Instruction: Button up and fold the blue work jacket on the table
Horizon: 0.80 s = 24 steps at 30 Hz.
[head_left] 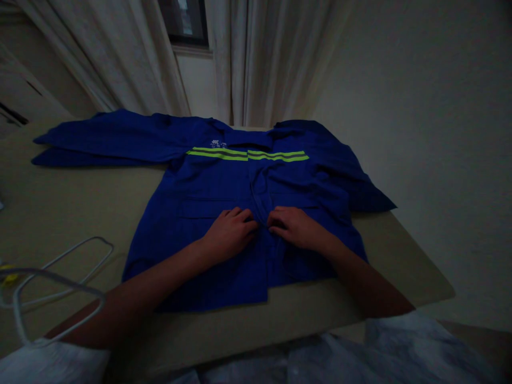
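Note:
A blue work jacket (192, 234) lies spread on the table, its collar at the far side and its sleeves out to both sides. Yellow-green reflective stripes (220, 154) cross the chest, below small white lettering. My left hand (234, 232) rests at the jacket's front opening with its fingers curled on the fabric edge. Just across the opening, my right hand (294, 226) pinches the other front edge. Between the two hands there is a small gap. The fingertips of both hands are partly hidden, and the light is dim.
The table (80, 208) carries the jacket, and its right edge runs close to a pale wall (440, 160). A looped white cable (60, 293) lies at the left, over my left forearm in view. Long curtains (280, 64) hang beside a window behind the table.

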Tool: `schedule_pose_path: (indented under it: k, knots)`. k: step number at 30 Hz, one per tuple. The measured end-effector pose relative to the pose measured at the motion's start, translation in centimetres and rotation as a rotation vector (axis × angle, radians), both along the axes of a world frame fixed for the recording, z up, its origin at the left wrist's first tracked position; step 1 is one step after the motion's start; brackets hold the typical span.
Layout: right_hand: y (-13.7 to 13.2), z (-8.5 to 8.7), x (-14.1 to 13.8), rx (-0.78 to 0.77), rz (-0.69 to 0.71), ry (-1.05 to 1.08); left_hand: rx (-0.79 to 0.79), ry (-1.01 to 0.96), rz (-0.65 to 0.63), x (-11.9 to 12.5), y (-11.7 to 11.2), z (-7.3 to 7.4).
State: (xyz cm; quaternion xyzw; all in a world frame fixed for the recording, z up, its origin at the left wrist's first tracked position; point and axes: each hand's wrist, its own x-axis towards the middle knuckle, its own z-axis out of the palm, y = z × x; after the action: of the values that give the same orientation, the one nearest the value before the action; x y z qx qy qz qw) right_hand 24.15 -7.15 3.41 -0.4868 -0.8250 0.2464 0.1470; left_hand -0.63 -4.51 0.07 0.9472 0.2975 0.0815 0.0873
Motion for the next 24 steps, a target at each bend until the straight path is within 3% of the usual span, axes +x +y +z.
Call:
schedule_pose_path:
  k: [3,9,17,24]
  knots:
    - [-0.2,-0.3,-0.7,-0.004,-0.037,0.131,0.067,0.013,0.011,0.5,-0.6,-0.5]
    - [0.1,-2.9,-0.7,-0.185,-0.117,0.455,0.119,-0.08,0.037,0.1,-0.1,-1.8]
    - [-0.8,-3.7,-2.2,-0.017,-0.183,0.43,0.131,-0.152,0.017,-0.1,-0.3,-1.8]
    - [-1.0,-3.4,-2.1,-0.078,-0.15,0.435,0.183,-0.135,0.052,0.0,-0.4,-1.8]
